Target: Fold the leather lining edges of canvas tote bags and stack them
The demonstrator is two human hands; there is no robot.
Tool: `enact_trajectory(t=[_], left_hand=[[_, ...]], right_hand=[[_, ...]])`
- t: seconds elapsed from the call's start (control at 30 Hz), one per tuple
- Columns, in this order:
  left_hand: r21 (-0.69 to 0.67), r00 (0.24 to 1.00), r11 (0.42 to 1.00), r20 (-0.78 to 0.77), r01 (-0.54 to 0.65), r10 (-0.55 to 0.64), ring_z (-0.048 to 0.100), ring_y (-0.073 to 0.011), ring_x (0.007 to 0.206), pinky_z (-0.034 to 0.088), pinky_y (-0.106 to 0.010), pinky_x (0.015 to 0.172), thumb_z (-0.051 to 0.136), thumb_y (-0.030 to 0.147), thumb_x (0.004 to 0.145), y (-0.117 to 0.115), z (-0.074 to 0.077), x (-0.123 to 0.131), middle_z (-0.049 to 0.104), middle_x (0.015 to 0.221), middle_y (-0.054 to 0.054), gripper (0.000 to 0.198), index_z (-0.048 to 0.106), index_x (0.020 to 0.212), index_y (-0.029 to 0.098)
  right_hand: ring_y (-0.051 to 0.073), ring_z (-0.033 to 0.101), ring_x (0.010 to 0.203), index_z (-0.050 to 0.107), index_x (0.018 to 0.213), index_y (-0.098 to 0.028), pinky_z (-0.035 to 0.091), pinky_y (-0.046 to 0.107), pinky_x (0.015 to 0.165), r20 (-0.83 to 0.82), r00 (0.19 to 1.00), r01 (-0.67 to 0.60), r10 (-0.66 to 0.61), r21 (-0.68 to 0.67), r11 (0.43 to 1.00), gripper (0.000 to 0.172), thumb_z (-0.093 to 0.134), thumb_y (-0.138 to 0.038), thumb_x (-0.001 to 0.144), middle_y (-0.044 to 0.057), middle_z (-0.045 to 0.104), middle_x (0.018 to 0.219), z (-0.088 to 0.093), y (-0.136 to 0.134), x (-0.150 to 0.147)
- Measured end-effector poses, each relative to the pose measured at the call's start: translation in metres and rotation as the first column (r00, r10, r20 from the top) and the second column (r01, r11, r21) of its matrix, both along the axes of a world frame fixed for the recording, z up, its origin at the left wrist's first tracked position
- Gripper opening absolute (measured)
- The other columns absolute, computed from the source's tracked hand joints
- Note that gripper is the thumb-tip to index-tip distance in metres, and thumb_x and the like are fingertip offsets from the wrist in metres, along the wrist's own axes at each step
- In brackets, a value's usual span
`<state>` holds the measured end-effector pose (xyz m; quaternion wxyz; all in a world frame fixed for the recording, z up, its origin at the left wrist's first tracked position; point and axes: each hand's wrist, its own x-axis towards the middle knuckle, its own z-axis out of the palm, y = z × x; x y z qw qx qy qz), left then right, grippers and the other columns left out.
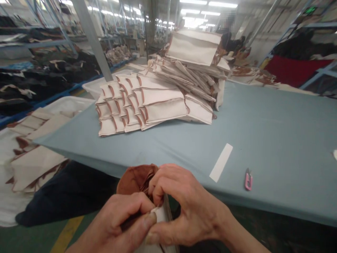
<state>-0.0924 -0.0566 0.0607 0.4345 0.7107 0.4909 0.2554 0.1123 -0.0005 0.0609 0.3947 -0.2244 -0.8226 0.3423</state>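
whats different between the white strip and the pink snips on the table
The white strip is a plain, flat rectangle, while the pink snips have a looped handle and darker pointed blades. The white strip is clearly longer than the pink snips. In this view the strip slants up to the right, whereas the snips point nearly straight up. Both lie on the blue-green table, touched by neither hand.
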Motion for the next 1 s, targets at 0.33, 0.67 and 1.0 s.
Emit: enact_trajectory(t=[0.33, 0.67, 1.0], left_hand=[[-0.035, 0.996, 0.999, -0.081, 0.038, -0.041, 0.065, -0.0127, 0.071, 0.046, -0.018, 0.068, 0.059, 0.038, 0.101, -0.012, -0.004, -0.055, 0.073, 0.074, 0.004, 0.029, 0.075, 0.081, 0.024], [0.113, 0.987, 0.985, -0.11, 0.13, -0.117, 0.059, -0.0095, 0.062, 0.04, -0.021, 0.066, 0.057, 0.008, 0.08, 0.01, -0.015, -0.061, 0.066, 0.064, 0.007, 0.018, 0.065, 0.069, 0.021], [0.105, 0.944, 0.964, -0.254, 0.243, -0.211, 0.05, -0.0086, 0.058, 0.03, -0.024, 0.056, 0.05, 0.008, 0.087, 0.036, -0.015, -0.06, 0.053, 0.064, 0.007, 0.02, 0.053, 0.072, 0.02]], right_hand=[[0.015, 0.059, 0.062, 0.058, 0.073, -0.024, 0.042, 0.03, 0.07, 0.12, 0.978, -0.165, 0.169, -0.039, 0.985, 0.038, 0.078, -0.052, 0.09, -0.004, 0.063, 0.063, -0.013, 0.008, -0.033], [0.01, 0.046, 0.056, 0.054, 0.063, -0.019, 0.027, 0.026, 0.056, 0.486, 0.832, -0.155, 0.266, -0.256, 0.954, 0.039, 0.083, -0.031, 0.087, -0.007, 0.054, 0.057, 0.008, 0.015, -0.042], [0.018, 0.062, 0.074, 0.065, 0.079, -0.02, 0.04, 0.03, 0.068, 0.533, 0.827, -0.047, 0.179, -0.252, 0.966, 0.015, 0.063, -0.006, 0.082, 0.005, 0.075, 0.087, 0.013, 0.021, -0.052]])
